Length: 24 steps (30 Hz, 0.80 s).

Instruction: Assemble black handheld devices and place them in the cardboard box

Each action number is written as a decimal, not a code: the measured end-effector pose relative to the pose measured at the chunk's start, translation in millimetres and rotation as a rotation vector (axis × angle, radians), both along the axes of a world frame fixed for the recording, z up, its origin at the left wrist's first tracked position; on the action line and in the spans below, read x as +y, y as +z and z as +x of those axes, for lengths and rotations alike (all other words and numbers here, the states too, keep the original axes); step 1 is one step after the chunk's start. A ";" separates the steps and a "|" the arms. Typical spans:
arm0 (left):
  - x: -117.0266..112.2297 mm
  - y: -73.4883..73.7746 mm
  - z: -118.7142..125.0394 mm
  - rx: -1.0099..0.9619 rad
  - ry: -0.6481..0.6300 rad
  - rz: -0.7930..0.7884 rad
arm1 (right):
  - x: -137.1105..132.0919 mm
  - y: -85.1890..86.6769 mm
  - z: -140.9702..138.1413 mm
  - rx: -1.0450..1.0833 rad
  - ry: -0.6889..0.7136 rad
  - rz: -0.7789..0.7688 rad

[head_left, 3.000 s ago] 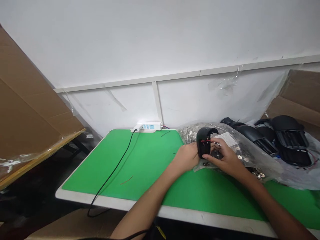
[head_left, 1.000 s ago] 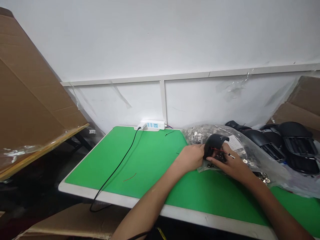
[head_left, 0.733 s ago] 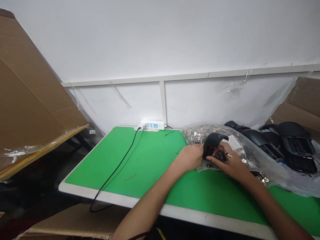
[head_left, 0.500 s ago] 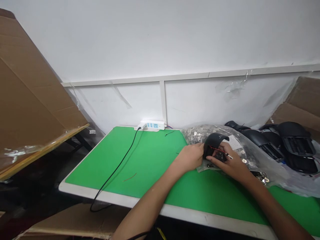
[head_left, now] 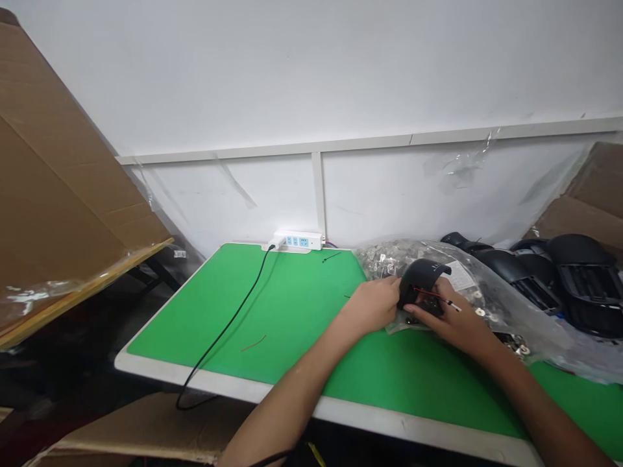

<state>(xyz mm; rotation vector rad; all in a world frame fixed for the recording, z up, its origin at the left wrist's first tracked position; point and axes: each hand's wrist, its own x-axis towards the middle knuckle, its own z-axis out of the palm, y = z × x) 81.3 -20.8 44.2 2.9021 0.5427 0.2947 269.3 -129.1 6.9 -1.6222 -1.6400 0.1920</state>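
Observation:
Between my two hands is a curved black plastic housing (head_left: 422,275), tilted, with its hollow side toward me. Thin red and black wires (head_left: 437,296) come out of it and end in a small white connector (head_left: 454,306). My left hand (head_left: 374,305) is closed at the housing's left edge; its fingertips are partly hidden. My right hand (head_left: 455,318) grips the housing from the right, thumb at the lower inside and fingers behind. Just behind the hands lies a clear plastic bag (head_left: 399,251) of small metal parts.
Several black plastic housings (head_left: 584,272) are heaped at the right. A white power strip (head_left: 306,240) with a plugged-in black cable (head_left: 233,318) sits at the back edge of the green tabletop (head_left: 195,305). Cardboard (head_left: 63,168) leans at the left. A loose thin wire (head_left: 254,344) lies on the table.
The view has shifted slightly. Both hands stay on the black housing, and the wire end with the connector points a little further right and down.

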 end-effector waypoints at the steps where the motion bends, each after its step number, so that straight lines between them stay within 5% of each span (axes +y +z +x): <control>1: 0.0 -0.3 -0.1 0.000 0.000 0.000 | -0.1 -0.8 0.6 -0.002 0.006 -0.007; 19: -1.4 3.0 -1.1 -0.043 -0.003 -0.123 | 4.1 -1.3 -2.0 0.047 -0.153 0.073; 24: -6.6 8.4 -5.1 -0.120 -0.031 -0.209 | 6.2 -2.4 -0.7 0.019 -0.057 0.084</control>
